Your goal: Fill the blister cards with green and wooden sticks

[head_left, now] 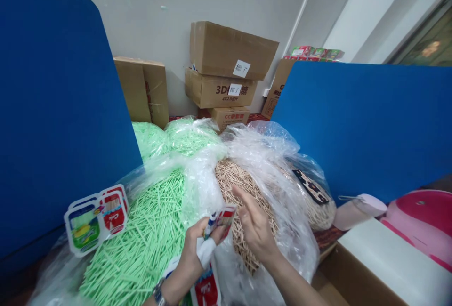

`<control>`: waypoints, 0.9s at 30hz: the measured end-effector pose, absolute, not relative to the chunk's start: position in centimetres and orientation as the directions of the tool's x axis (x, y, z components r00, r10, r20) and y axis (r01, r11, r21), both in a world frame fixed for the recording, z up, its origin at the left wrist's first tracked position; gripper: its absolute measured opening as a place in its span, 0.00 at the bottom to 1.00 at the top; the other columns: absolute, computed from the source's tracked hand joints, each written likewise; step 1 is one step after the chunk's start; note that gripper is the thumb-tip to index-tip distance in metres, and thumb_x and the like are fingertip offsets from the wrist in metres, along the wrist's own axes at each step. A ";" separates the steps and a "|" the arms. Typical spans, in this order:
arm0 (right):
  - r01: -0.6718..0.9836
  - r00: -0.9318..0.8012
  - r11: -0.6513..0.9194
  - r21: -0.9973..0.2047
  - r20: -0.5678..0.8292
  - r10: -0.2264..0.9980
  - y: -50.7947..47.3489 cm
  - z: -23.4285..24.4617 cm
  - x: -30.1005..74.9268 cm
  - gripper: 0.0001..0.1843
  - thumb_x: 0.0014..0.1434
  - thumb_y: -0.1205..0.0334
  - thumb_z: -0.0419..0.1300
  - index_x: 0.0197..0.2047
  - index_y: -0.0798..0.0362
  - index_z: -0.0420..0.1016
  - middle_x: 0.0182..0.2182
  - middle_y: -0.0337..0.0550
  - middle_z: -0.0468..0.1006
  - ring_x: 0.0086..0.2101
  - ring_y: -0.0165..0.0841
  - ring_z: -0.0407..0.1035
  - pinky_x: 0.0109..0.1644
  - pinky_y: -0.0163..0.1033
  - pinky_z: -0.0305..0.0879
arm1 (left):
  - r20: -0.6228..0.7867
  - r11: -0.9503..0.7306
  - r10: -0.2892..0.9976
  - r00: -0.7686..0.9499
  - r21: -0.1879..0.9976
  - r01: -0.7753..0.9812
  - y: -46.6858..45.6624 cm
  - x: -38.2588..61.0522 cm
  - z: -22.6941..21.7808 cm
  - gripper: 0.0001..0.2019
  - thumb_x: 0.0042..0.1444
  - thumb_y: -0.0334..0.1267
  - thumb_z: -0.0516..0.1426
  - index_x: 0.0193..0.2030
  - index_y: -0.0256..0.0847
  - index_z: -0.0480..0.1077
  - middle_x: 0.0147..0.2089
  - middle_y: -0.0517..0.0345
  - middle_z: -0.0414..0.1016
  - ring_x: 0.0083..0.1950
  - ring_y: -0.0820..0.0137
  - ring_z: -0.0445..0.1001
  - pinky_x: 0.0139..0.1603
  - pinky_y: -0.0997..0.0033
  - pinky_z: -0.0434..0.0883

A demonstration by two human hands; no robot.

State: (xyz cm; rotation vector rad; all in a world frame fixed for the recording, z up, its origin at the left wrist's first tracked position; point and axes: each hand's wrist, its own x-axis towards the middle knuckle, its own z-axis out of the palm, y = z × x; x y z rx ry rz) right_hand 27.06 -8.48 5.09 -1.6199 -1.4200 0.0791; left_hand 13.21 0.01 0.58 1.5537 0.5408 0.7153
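My left hand [198, 245] is closed around a small printed packet [226, 216] with red and blue on it. A white wrap [205, 251] lies against its fingers. Just to the right is my right hand [254, 228], its index finger stretched out and nothing seen in it. Beneath it, thin brown sticks [243, 179] fill a clear plastic bag [296, 245]. Bright green sticks [141, 230] fill another bag on the left. Printed cards with a cola and a lemon picture [84, 228] lie on the green sticks. Below my left wrist, another red cola card [206, 291] is partly hidden.
Blue partitions [60, 108] stand on both sides. Cardboard boxes [229, 52] are stacked at the wall. At right are a white-topped open carton [395, 268], a pink stool-like object [420, 221] and a translucent jug [356, 212]. A dark-edged phone-shaped item [310, 187] lies on a bag.
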 end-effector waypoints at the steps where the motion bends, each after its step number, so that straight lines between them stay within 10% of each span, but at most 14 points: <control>1: 0.753 0.322 0.112 -0.648 0.513 0.796 -8.4 5.1 27.0 0.22 0.66 0.61 0.46 0.63 0.47 0.58 0.58 0.48 0.67 0.57 0.39 0.62 0.59 0.48 0.60 | 0.103 -0.067 0.713 0.694 0.995 -0.080 0.1 13.0 0.4 0.12 0.57 0.44 0.58 0.32 0.35 0.71 0.28 0.57 0.72 0.30 0.69 0.68 0.31 0.73 0.67; 6: 0.793 0.124 0.178 -0.583 0.441 0.889 -7.5 4.9 26.1 0.12 0.63 0.59 0.54 0.48 0.51 0.71 0.38 0.45 0.77 0.39 0.34 0.71 0.42 0.37 0.67 | 0.073 -0.056 0.768 0.636 0.997 -0.048 0.2 11.5 -0.5 0.10 0.56 0.42 0.59 0.33 0.36 0.69 0.28 0.61 0.69 0.29 0.72 0.65 0.31 0.75 0.64; 13: 0.801 -0.023 0.242 -0.548 0.376 0.926 -4.7 4.3 22.6 0.15 0.60 0.53 0.58 0.26 0.52 0.64 0.23 0.36 0.67 0.25 0.29 0.62 0.29 0.33 0.56 | 0.018 -0.040 0.798 0.602 0.999 0.023 -0.3 7.2 -1.2 0.12 0.50 0.40 0.62 0.27 0.38 0.64 0.23 0.68 0.58 0.25 0.76 0.57 0.26 0.78 0.58; 20: 0.754 -0.161 0.290 -0.589 0.263 0.951 -3.4 3.8 20.4 0.13 0.64 0.55 0.54 0.30 0.52 0.64 0.22 0.34 0.68 0.23 0.26 0.62 0.28 0.31 0.53 | -0.137 0.215 0.728 0.672 0.976 -0.034 0.8 0.6 -2.2 0.14 0.52 0.46 0.61 0.30 0.37 0.66 0.25 0.65 0.62 0.26 0.75 0.58 0.28 0.77 0.58; 27: 0.817 -0.382 0.460 -0.349 0.270 0.884 -2.4 3.9 17.7 0.18 0.65 0.55 0.51 0.26 0.54 0.67 0.20 0.37 0.70 0.22 0.28 0.63 0.29 0.35 0.53 | -0.077 -0.033 0.719 0.691 0.989 0.145 1.1 -1.2 -1.2 0.10 0.55 0.36 0.57 0.24 0.36 0.69 0.25 0.63 0.60 0.28 0.73 0.58 0.30 0.74 0.58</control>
